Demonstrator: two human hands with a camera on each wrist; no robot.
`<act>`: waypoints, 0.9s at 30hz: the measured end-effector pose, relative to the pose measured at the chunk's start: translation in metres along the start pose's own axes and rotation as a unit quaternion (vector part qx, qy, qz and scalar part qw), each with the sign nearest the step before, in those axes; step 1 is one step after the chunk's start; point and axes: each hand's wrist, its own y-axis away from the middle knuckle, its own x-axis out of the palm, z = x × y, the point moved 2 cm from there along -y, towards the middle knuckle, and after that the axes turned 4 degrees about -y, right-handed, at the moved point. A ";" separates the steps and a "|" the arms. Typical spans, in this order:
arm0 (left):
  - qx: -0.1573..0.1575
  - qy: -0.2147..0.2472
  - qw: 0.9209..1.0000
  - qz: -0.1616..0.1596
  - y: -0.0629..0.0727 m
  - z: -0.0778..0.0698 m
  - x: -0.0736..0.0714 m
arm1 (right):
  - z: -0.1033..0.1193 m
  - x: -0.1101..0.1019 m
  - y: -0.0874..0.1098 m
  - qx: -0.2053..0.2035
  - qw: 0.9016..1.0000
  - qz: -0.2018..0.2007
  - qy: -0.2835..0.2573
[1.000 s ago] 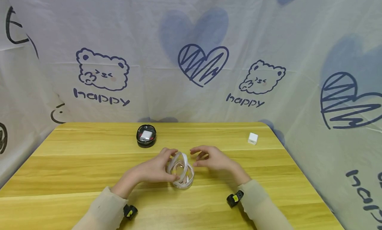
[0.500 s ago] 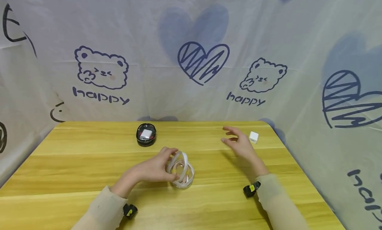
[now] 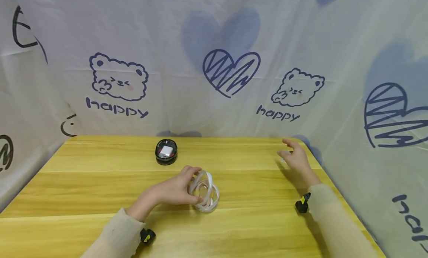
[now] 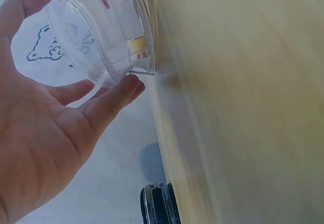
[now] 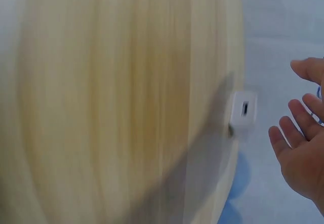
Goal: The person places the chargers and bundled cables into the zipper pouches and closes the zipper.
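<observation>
My left hand (image 3: 174, 188) holds a clear round zip case (image 3: 214, 199) by its sides, thumb at the front and fingers at the back. Its lid stands raised, and a pale coiled cable with yellow bits shows inside. The left wrist view shows the see-through wall of this case (image 4: 83, 34) between thumb and fingers. At the table's far right, my right hand (image 3: 298, 160) hovers by a white USB power adapter (image 5: 244, 112), thumb and fingers spread apart with nothing between them. In the head view the hand hides most of that adapter.
A black round case (image 3: 166, 162) with a clear top stands at the back, left of centre, a white block (image 3: 166, 151) visible in it. The wooden table (image 3: 100, 191) ends at a printed cloth backdrop (image 3: 180, 90).
My right hand has moved from beside the clear case to the far right, over the white power adapter. My left hand has kept its grip on the clear case.
</observation>
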 end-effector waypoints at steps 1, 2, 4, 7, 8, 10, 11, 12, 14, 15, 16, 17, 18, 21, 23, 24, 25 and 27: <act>-0.001 -0.001 1.000 0.000 0.000 0.000 0.000 | -0.004 -0.002 0.000 0.009 1.000 0.009 0.006; -0.002 -0.001 1.000 -0.001 0.000 0.000 0.001 | -0.007 -0.004 -0.001 0.013 1.000 0.017 0.009; -0.004 -0.002 1.000 -0.001 0.000 0.000 0.001 | -0.013 -0.006 -0.002 0.019 0.999 0.031 0.016; -0.004 -0.003 1.000 -0.002 0.000 -0.001 0.000 | -0.019 -0.007 -0.003 0.017 0.998 0.047 0.025; -0.003 -0.002 1.000 -0.002 0.000 -0.001 0.000 | -0.021 -0.007 -0.003 0.015 0.998 0.050 0.029; 0.000 -0.001 1.000 -0.002 -0.001 -0.001 0.000 | -0.024 -0.005 -0.003 0.011 0.998 0.056 0.040; 0.001 0.000 1.000 -0.002 -0.001 -0.002 -0.001 | -0.025 -0.005 -0.003 0.010 0.997 0.057 0.045; 0.001 0.000 1.000 -0.002 -0.001 -0.002 -0.001 | -0.026 -0.004 -0.003 0.008 0.997 0.056 0.048; 0.002 0.001 1.000 -0.002 -0.001 -0.003 -0.001 | -0.027 -0.003 -0.003 0.006 0.997 0.054 0.055; 0.001 0.000 1.000 -0.002 -0.001 -0.003 -0.001 | -0.027 -0.003 -0.002 0.006 0.997 0.053 0.056; 0.001 0.000 1.000 -0.002 -0.001 -0.003 -0.001 | -0.027 -0.003 -0.002 0.007 0.997 0.052 0.054; 0.001 0.000 1.000 -0.002 -0.001 -0.003 0.000 | -0.026 -0.003 -0.001 0.008 0.997 0.052 0.054; 0.000 0.000 1.000 -0.002 0.000 -0.003 0.000 | -0.026 -0.003 0.000 0.008 0.997 0.052 0.054; -0.001 0.000 1.000 0.000 -0.001 -0.002 0.001 | -0.024 -0.003 0.001 0.010 0.997 0.060 0.051; -0.001 0.001 1.000 -0.001 -0.001 -0.002 0.001 | -0.023 -0.003 0.002 0.007 0.997 0.067 0.048; -0.001 0.002 1.000 -0.001 -0.001 -0.001 0.002 | -0.022 -0.002 0.002 0.003 0.996 0.070 0.049; -0.002 0.002 1.000 -0.001 -0.001 -0.001 0.002 | -0.021 -0.002 0.002 -0.002 0.996 0.074 0.049; -0.003 0.002 1.000 -0.003 -0.001 0.000 0.002 | -0.020 0.000 0.002 -0.015 0.995 0.081 0.048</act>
